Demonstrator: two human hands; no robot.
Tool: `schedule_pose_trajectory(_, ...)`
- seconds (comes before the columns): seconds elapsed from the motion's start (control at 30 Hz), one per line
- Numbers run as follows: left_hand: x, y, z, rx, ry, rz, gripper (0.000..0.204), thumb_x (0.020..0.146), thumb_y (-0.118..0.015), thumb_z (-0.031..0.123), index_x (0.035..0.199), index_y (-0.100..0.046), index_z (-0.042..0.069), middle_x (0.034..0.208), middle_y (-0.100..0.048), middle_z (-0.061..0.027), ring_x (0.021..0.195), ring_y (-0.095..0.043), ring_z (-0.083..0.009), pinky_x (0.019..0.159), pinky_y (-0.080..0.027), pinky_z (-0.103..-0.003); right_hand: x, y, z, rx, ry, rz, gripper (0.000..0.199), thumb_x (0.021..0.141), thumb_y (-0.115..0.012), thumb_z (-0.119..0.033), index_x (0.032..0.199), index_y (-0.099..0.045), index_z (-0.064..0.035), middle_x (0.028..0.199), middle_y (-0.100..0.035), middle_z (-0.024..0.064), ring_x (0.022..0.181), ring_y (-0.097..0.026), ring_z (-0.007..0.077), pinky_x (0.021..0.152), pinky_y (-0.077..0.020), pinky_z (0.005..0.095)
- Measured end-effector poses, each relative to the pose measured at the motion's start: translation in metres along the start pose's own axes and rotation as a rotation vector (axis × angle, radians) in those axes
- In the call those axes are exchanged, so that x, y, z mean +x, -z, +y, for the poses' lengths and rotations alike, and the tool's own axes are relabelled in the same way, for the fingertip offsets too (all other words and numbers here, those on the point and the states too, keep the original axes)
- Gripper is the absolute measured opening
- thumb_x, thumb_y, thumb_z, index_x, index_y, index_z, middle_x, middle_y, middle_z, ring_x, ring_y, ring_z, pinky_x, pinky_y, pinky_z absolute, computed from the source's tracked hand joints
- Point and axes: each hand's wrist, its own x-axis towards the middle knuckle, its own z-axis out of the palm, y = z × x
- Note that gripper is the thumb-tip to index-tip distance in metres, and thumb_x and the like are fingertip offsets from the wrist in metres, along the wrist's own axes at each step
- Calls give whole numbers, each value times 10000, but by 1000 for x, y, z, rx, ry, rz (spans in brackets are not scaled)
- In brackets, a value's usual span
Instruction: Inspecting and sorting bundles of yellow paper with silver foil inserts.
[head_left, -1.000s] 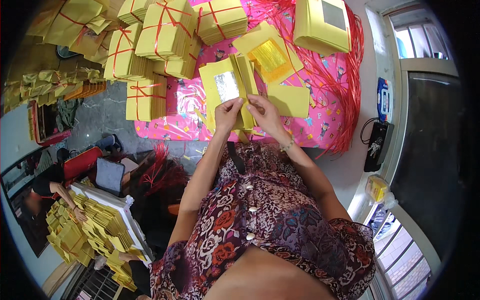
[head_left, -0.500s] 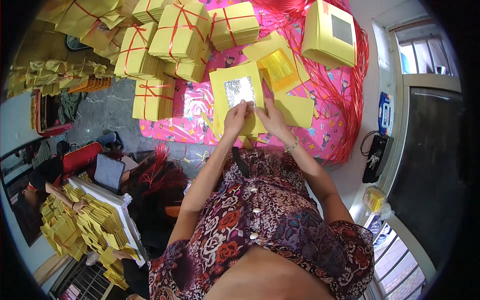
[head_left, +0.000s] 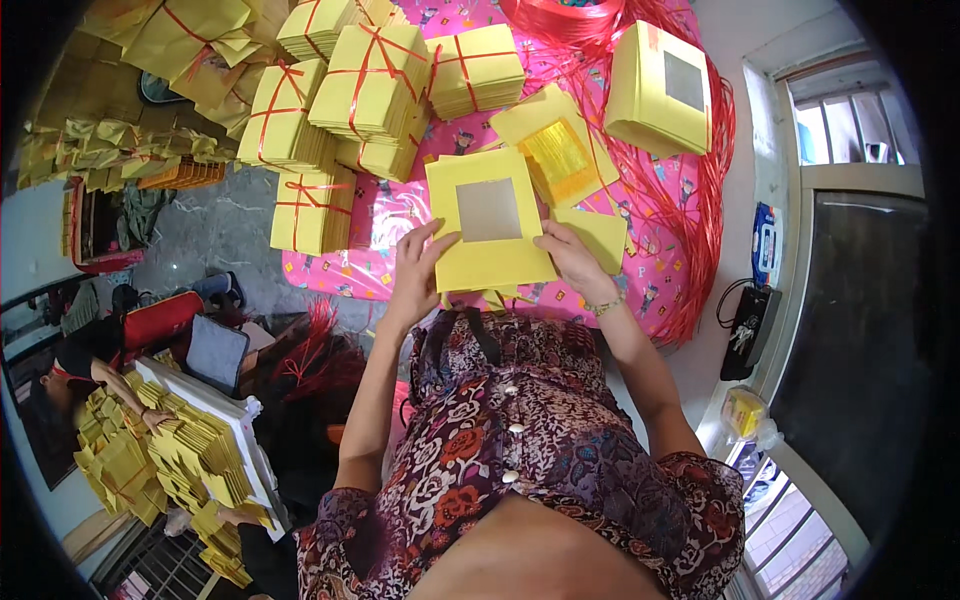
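A stack of yellow paper sheets (head_left: 492, 262) with a silver foil square on its top sheet is between my hands. My left hand (head_left: 412, 270) grips its left edge, the thumb over the top. On the opposite edge my right hand (head_left: 576, 262) has its thumb on the paper and its fingers at the side. Just beyond lies yellow paper with a gold foil square (head_left: 558, 150), partly covered by the stack. Beside my right hand is a plain yellow sheet (head_left: 597, 235).
Bundles of yellow paper tied with red ribbon (head_left: 368, 85) are piled at the far left of the pink table cover (head_left: 650, 265). Loose red strands (head_left: 712, 220) run down the right side, near another yellow stack (head_left: 635, 95). At lower left, another person's hand (head_left: 155, 418) touches yellow papers.
My hands have moved apart from the middle of the paper to its two side edges. The stack has come slightly nearer, and its foil now looks grey rather than glaring.
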Motion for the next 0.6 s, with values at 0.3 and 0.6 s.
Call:
schedule_pose_trajectory(0.3, 12, -28, -36, -131, 57, 10, 180, 812, -616, 102, 987, -619, 57, 957, -632, -117, 950, -576, -318, 908, -384, -417, -10, -18, -19, -309, 173, 305, 279, 914, -444, -64, 1180, -523, -35, 1110, -544, 67, 966, -560, 130, 787, -500, 266)
schedule_pose_trajectory(0.6, 36, -34, -49, -248, 328, 81, 328, 887, -620, 238, 1116, -566, 9, 807, -663, -145, 753, -656, -216, 704, -510, -329, 13, -3, -38, -1025, 789, 172, 139, 828, -597, -94, 895, -522, 3, 858, -543, 97, 750, -509, 198, 627, -434, 323)
